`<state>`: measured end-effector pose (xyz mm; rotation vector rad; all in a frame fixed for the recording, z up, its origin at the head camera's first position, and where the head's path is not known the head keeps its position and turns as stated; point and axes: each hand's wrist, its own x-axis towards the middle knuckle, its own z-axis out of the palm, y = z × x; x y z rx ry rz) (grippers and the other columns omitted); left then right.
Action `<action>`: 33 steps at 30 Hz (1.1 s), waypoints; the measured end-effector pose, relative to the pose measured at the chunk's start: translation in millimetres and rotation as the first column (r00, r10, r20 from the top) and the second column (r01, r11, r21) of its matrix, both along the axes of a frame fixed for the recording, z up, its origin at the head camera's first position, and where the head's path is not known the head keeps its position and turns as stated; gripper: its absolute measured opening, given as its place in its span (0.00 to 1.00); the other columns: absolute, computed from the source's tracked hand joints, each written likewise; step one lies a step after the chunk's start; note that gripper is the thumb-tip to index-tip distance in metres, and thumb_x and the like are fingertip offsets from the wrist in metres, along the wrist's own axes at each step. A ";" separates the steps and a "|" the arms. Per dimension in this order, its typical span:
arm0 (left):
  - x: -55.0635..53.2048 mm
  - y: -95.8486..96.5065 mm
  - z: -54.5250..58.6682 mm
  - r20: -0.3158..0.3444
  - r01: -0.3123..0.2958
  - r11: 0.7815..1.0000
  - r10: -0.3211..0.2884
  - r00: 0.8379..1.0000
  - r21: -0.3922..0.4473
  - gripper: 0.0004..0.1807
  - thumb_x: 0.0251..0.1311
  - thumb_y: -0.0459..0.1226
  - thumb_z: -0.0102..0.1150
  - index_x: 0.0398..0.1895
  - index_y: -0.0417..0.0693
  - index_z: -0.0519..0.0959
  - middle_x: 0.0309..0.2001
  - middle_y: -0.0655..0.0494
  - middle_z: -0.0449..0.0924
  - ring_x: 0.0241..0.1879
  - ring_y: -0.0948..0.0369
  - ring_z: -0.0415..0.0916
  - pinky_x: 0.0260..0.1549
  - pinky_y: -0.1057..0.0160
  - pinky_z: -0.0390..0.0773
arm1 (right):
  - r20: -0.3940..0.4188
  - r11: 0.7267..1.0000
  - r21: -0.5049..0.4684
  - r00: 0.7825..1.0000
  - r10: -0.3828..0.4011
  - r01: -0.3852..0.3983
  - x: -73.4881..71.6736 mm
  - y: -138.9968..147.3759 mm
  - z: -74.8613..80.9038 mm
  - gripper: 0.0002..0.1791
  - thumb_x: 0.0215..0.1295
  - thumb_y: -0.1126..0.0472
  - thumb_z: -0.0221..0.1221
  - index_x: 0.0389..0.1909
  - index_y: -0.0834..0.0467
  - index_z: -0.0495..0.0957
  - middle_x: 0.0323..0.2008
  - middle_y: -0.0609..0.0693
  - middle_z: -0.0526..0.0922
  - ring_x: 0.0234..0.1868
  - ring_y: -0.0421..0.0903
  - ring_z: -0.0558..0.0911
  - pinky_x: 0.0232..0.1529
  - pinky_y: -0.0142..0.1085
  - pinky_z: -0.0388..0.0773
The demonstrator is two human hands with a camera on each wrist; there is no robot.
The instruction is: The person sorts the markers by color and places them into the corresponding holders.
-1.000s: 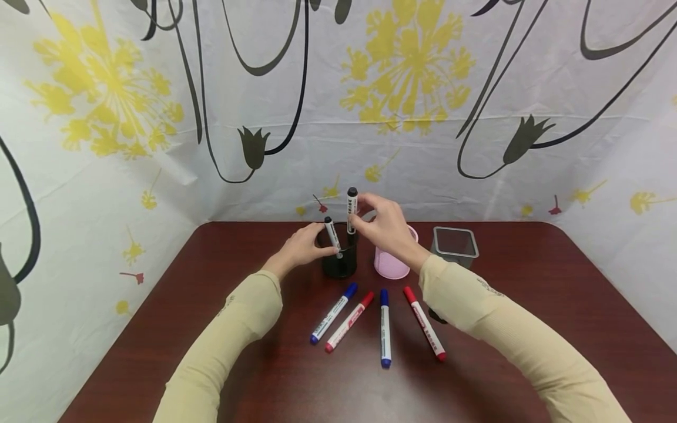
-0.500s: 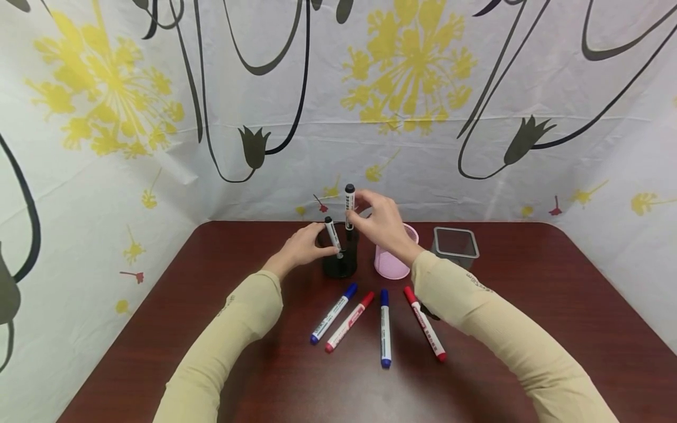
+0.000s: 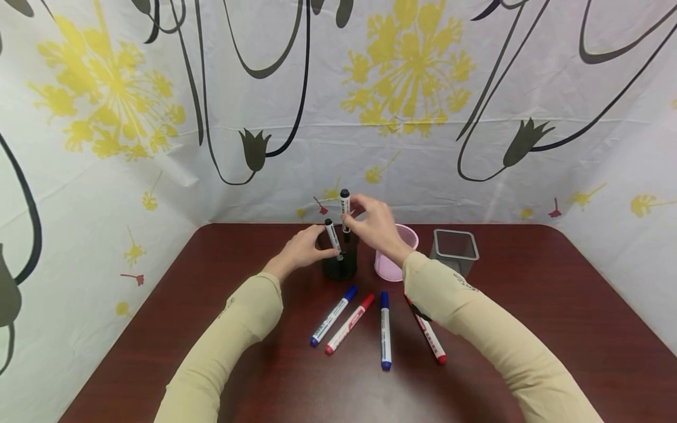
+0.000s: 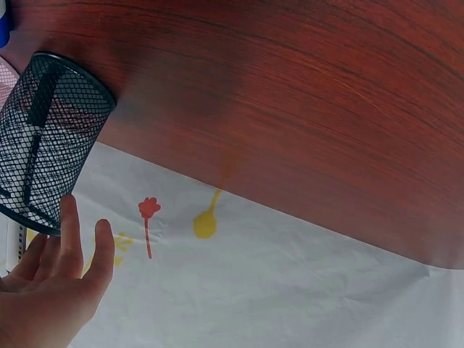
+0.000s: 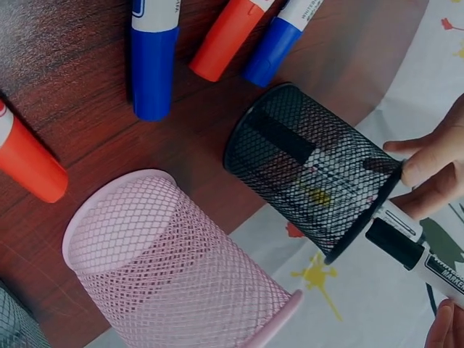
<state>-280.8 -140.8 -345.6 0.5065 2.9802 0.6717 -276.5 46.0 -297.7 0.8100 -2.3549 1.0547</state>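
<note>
My left hand (image 3: 300,247) holds a black mesh pen holder (image 3: 339,270) by its rim, with the thumb at the front and the fingers at the left side. Inside that holder leans a black-capped whiteboard marker (image 3: 332,234). My right hand (image 3: 376,224) pinches a second black-capped marker (image 3: 345,205) upright at the holder's mouth. In the right wrist view the lower black end of this marker (image 5: 394,243) is right by the rim. The left wrist view shows the left fingers (image 4: 70,243) touching the mesh near the rim.
To the right stand a pink mesh pen holder (image 3: 388,270) and a grey square mesh container (image 3: 456,258). Several blue and red markers lie in front, including a blue marker (image 3: 385,329) and a red marker (image 3: 349,324). The right sleeve partly covers another red marker (image 3: 432,338).
My right hand has shifted left with its marker, closer to the leaning one, and dipped slightly in the last half second. My left hand stays on the black holder.
</note>
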 end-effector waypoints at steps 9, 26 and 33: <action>0.7 0.0 1.1 -0.013 0.004 1.000 -0.004 1.000 0.001 0.41 0.50 0.56 0.56 0.62 0.41 0.59 0.60 0.46 0.61 0.57 0.52 0.60 0.50 0.52 0.63 | 0.016 1.000 -0.001 1.000 -0.013 0.013 -5.6 -2.0 -10.1 0.13 0.51 0.61 0.59 0.40 0.60 0.76 0.32 0.50 0.80 0.31 0.45 0.79 0.32 0.37 0.72; 0.3 1.2 -1.9 -0.040 0.003 1.000 -0.002 0.999 0.007 0.41 0.49 0.55 0.57 0.61 0.41 0.61 0.59 0.47 0.62 0.55 0.53 0.62 0.49 0.53 0.64 | 0.099 0.990 0.087 0.988 -0.119 0.110 -5.4 -2.6 -39.2 0.15 0.51 0.59 0.61 0.40 0.58 0.77 0.28 0.50 0.79 0.28 0.45 0.77 0.27 0.37 0.70; 0.6 0.8 -2.3 -0.039 -0.002 1.000 0.003 0.999 0.014 0.40 0.49 0.55 0.57 0.61 0.42 0.61 0.58 0.47 0.63 0.55 0.53 0.62 0.49 0.53 0.64 | 0.126 0.981 0.127 0.979 -0.163 0.147 -4.1 -3.5 -42.3 0.16 0.50 0.57 0.60 0.42 0.57 0.77 0.27 0.51 0.79 0.26 0.44 0.74 0.24 0.39 0.69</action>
